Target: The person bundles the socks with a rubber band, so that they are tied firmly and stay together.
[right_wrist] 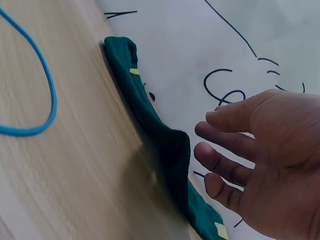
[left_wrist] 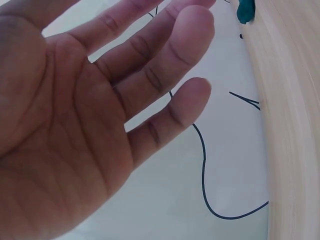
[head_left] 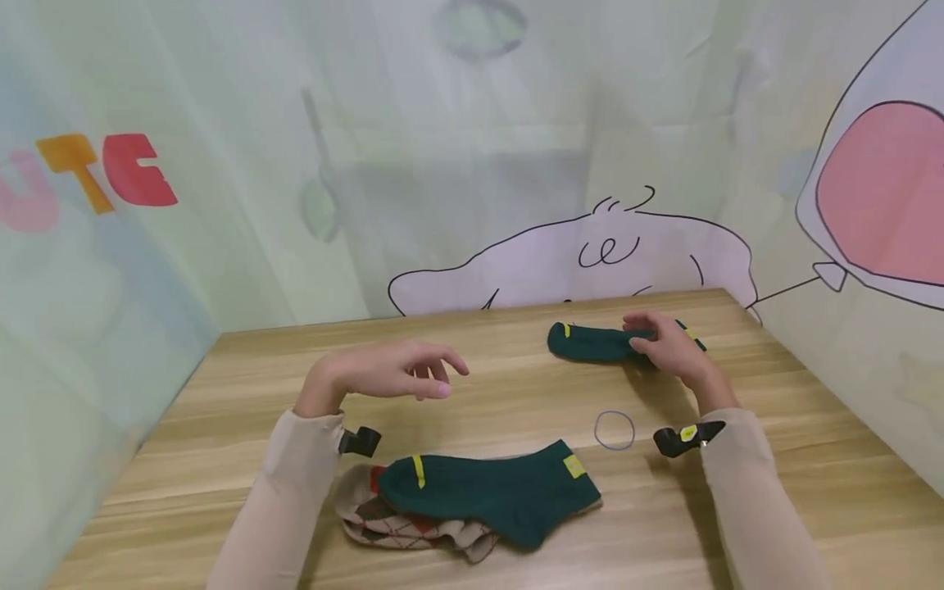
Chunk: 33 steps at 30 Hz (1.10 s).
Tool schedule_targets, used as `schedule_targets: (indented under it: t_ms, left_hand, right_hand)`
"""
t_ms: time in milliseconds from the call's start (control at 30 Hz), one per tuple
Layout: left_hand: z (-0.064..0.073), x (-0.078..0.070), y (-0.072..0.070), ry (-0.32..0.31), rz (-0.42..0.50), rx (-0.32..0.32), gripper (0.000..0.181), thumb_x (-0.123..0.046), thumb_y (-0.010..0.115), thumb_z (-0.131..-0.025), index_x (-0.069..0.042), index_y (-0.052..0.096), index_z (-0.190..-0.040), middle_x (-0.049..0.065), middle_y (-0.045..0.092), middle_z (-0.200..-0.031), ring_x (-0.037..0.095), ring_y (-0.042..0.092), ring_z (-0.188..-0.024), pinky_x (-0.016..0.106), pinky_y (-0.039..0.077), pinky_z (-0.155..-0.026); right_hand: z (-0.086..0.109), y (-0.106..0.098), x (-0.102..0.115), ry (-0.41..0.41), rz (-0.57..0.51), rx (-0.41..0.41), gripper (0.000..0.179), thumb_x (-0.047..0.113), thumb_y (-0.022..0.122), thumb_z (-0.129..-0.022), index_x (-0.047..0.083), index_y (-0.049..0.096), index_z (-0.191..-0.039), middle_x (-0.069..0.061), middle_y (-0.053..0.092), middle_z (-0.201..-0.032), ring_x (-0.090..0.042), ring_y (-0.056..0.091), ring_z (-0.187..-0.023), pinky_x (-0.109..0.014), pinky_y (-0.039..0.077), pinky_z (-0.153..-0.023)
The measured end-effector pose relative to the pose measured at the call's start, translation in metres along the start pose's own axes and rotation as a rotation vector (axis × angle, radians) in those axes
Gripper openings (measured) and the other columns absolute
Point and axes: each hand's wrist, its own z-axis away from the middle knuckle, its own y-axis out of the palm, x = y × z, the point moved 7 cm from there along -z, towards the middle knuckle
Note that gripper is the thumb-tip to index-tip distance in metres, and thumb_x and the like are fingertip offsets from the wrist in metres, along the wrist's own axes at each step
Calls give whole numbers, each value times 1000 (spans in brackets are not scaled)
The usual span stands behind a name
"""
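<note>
A dark green sock [head_left: 601, 345] with yellow marks lies toward the back right of the table. Over its right part hovers my right hand [head_left: 673, 351], fingers loosely bent; in the right wrist view a gap shows between the fingers and the green sock [right_wrist: 150, 117]. Left of centre, my left hand [head_left: 391, 369] hangs above the table with relaxed fingers and an empty palm, as the left wrist view shows. Nearer the front, a second green sock [head_left: 479, 492] lies flat over a beige and brown argyle sock [head_left: 413, 531], which is partly covered.
A thin blue ring [head_left: 614, 430], like a rubber band, lies on the wooden table [head_left: 243, 426] between the socks. A printed curtain [head_left: 457, 164] hangs behind the table's back edge. Small black cameras [head_left: 360, 442] sit at both wrists.
</note>
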Motion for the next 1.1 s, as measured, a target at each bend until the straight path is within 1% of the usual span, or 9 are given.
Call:
schedule_targets:
  t_ms: [133, 333, 467, 567, 700, 800, 867, 933, 1100]
  left_hand:
    - [-2, -1, 0, -1, 17, 8, 37, -29, 57, -103, -17, 54, -138, 9, 64, -118, 32, 64, -95, 51, 52, -83]
    - [-6, 1, 4, -14, -4, 9, 37, -25, 58, -103, -16, 53, -139, 10, 65, -117, 29, 66, -95, 47, 53, -83]
    - [-8, 3, 7, -31, 6, 10, 42, -28, 61, -102, -17, 50, -141, 7, 65, -116, 30, 66, -96, 46, 54, -84]
    - [-9, 6, 9, -45, 9, 7, 45, -31, 61, -101, -19, 49, -142, 4, 65, -115, 30, 67, -95, 47, 53, -84]
    - [-10, 8, 10, -49, 0, 5, 47, -32, 61, -101, -19, 47, -144, 5, 65, -114, 29, 67, -95, 45, 53, -83]
    - [-11, 10, 10, -51, -2, 4, 48, -32, 61, -101, -19, 46, -145, 5, 66, -114, 29, 67, -95, 43, 53, -82]
    - [-12, 11, 11, -50, -2, 4, 49, -32, 61, -101, -19, 46, -145, 5, 66, -114, 29, 67, -95, 44, 53, -82]
    - [-14, 12, 12, -52, 4, 3, 50, -33, 61, -101, -19, 46, -146, 5, 66, -114, 29, 67, -94, 45, 53, -82]
    - [-18, 13, 15, -48, 22, 11, 51, -35, 61, -101, -19, 45, -147, 5, 65, -115, 29, 68, -94, 50, 53, -83]
  right_hand:
    - [2, -5, -5, 14, -26, -11, 45, 0, 50, -102, -11, 39, -144, -33, 45, -142, -48, 45, -127, -56, 38, -104]
    - [8, -14, -19, 57, -86, -97, 44, -1, 48, -103, -10, 39, -144, -32, 44, -145, -45, 43, -130, -55, 36, -107]
    - [9, -16, -28, 86, -124, -152, 43, 0, 50, -102, -11, 40, -143, -32, 44, -145, -44, 41, -133, -53, 33, -109]
    - [10, -16, -33, 107, -115, -196, 44, 3, 51, -102, -11, 41, -142, -32, 42, -145, -46, 35, -137, -56, 28, -111]
    - [10, -19, -35, 129, -37, -235, 44, 5, 54, -101, -9, 44, -142, -31, 42, -146, -48, 30, -140, -60, 23, -113]
    - [8, -16, -32, 116, 58, -197, 43, 7, 55, -101, -5, 47, -142, -31, 42, -147, -50, 30, -140, -62, 23, -111]
    - [6, -10, -29, 84, 123, -141, 42, 9, 56, -101, -2, 50, -142, -31, 42, -147, -51, 32, -139, -63, 25, -110]
    - [3, -2, -26, 46, 174, -80, 41, 11, 57, -102, 0, 52, -141, -30, 44, -146, -51, 39, -134, -63, 30, -107]
    - [-1, 14, -21, -1, 244, -4, 33, 11, 56, -102, 3, 63, -133, -30, 50, -141, -49, 45, -130, -61, 34, -105]
